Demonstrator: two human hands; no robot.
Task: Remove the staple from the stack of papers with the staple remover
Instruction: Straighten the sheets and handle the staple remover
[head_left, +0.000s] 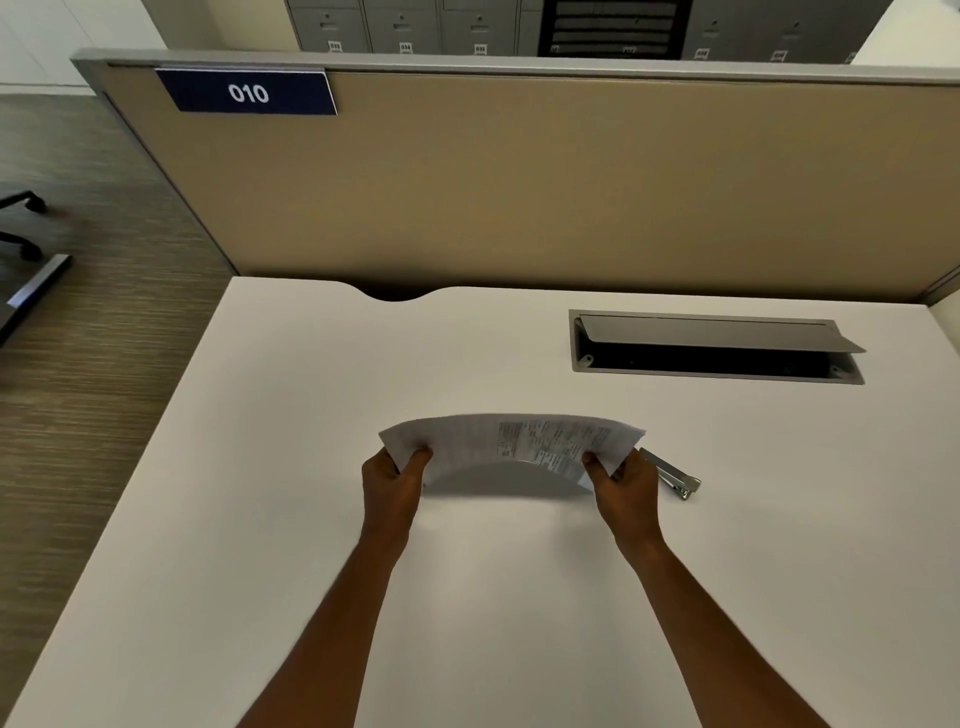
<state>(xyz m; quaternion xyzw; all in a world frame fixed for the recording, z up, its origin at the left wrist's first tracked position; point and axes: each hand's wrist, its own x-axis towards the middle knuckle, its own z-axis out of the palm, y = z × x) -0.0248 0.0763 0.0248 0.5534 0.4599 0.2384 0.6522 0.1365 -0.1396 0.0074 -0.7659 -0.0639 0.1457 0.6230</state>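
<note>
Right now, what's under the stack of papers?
Only bare desk and shadow show beneath the arched stack of papers. The staple remover lies beside the right hand, one end covered.

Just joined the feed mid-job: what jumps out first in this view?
Mid-desk, the left hand and right hand pinch the near corners of the stack of papers, bowing it up off the white desk. A silver tool, probably the staple remover, lies just right of the right hand. Far right, a cable hatch sits open.
</note>
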